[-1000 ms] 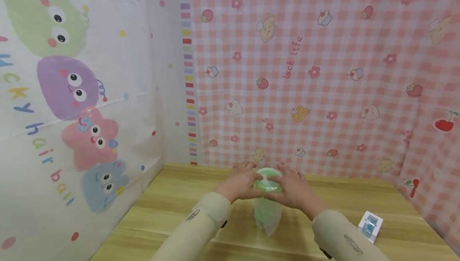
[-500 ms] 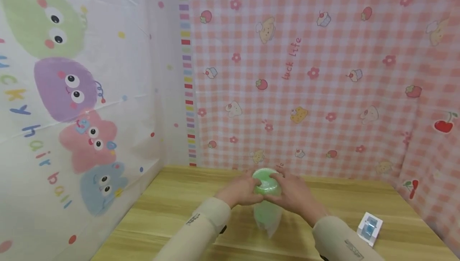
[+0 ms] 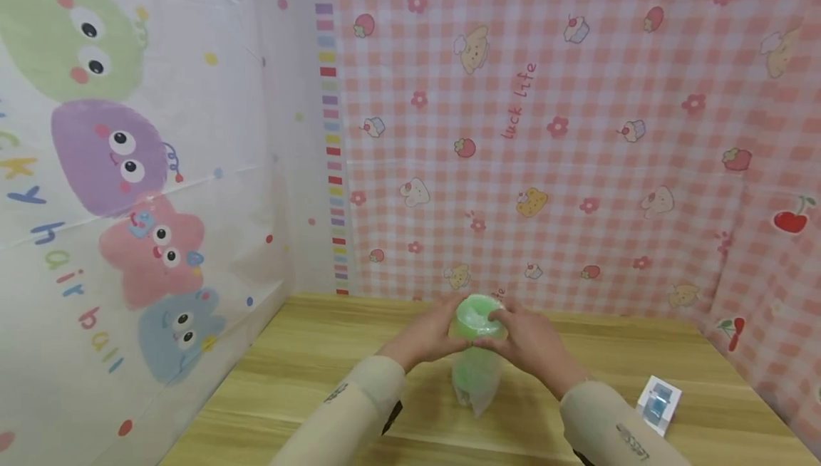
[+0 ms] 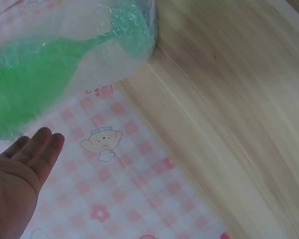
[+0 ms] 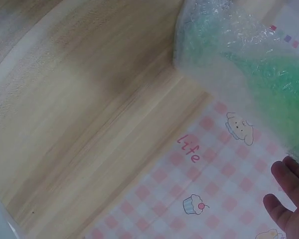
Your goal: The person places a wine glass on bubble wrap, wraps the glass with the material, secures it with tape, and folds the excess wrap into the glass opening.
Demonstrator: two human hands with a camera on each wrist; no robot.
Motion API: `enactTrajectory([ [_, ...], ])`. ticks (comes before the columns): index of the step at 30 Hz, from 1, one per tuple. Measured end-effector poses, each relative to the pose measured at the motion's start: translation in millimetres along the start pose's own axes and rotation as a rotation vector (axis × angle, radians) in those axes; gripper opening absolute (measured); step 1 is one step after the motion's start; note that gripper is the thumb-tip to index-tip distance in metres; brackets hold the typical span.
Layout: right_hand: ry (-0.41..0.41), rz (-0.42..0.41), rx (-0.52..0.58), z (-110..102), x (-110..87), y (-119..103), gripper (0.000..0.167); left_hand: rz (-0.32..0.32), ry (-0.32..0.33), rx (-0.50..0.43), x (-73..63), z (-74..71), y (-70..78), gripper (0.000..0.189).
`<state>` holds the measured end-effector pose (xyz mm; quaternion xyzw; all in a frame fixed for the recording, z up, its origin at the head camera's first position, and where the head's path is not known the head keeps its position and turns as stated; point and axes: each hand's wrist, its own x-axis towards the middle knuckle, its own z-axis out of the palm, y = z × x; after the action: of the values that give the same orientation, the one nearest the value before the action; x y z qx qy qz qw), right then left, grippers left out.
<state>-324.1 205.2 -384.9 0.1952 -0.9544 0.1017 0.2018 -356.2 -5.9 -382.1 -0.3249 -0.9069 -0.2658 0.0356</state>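
Observation:
A green stemmed goblet (image 3: pixel 475 370) stands upright in a sleeve of bubble wrap (image 3: pixel 479 403), its wide bowl at the top. In the left wrist view the stem and round foot of the goblet (image 4: pixel 37 74) show through the wrap. The left hand (image 3: pixel 432 334) holds the bowl's left side near the rim, thumb on the near side. Opposite it, the right hand (image 3: pixel 531 343) holds the right side, with a finger bent over the rim. In the right wrist view, fingertips of the right hand (image 5: pixel 291 194) lie beside the wrapped bowl.
A small white box with a blue panel (image 3: pixel 658 404) lies on the wooden table (image 3: pixel 308 380) at the right. Behind the table hangs a pink checked cloth (image 3: pixel 577 167); a white cartoon cloth (image 3: pixel 250 167) covers the left side.
Fingers of both hands have shifted around the rim, uncovering more of the bowl's mouth. The wrapped goblet stays in nearly the same place.

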Motion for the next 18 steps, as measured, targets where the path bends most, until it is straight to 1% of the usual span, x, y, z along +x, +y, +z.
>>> enactTrajectory([
  [2, -0.006, -0.017, 0.004, -0.6, 1.1, 0.9, 0.061, 0.001, -0.006, -0.008, -0.6, 0.2, -0.2, 0.079],
  [7, -0.026, -0.068, 0.007, -3.7, 3.7, 2.8, 0.053, -0.028, -0.018, -0.041, -2.1, -0.6, 0.1, 0.077],
  [12, -0.072, -0.093, 0.008, -11.6, 5.5, 1.4, 0.051, -0.008, -0.014, -0.081, -0.4, -3.1, -3.0, 0.077],
  [16, -0.114, -0.1, 0.008, -19.3, 7.4, -0.8, 0.05, -0.037, -0.027, -0.12, 0.2, -7.2, -3.8, 0.076],
  [18, -0.125, -0.088, 0.011, -20.1, 8.0, -1.7, 0.051, -0.055, -0.03, -0.13, -0.2, -8.9, -3.7, 0.077],
])
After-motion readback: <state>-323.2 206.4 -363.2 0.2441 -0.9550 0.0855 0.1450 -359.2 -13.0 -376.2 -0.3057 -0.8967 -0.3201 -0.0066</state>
